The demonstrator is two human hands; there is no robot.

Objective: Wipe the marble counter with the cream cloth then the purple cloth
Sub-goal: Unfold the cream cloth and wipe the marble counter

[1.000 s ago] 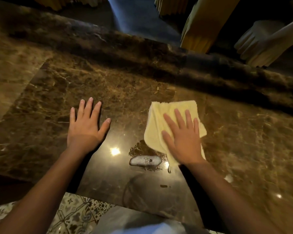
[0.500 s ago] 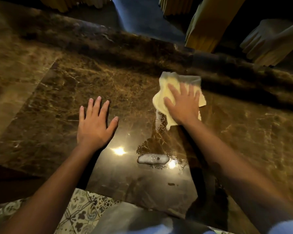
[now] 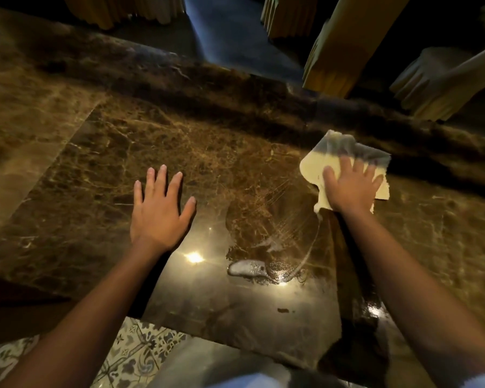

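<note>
Right hand [image 3: 349, 189] flat, fingers spread, pressing cream cloth [image 3: 314, 170] near counter's [image 3: 179, 141] far edge; left hand [image 3: 158, 214] open, flat mid-counter.

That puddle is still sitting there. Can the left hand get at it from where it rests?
Probably yes. The left hand lies flat on the brown marble counter, and only bare stone separates it from the small foamy puddle. The right hand presses the cream cloth farther away.

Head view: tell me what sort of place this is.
Probably a kitchen or bar counter in a home or eatery: a polished brown marble counter, patterned floor tiles below its near edge, and a right hand pressing a cream cloth over a wet patch.
</note>
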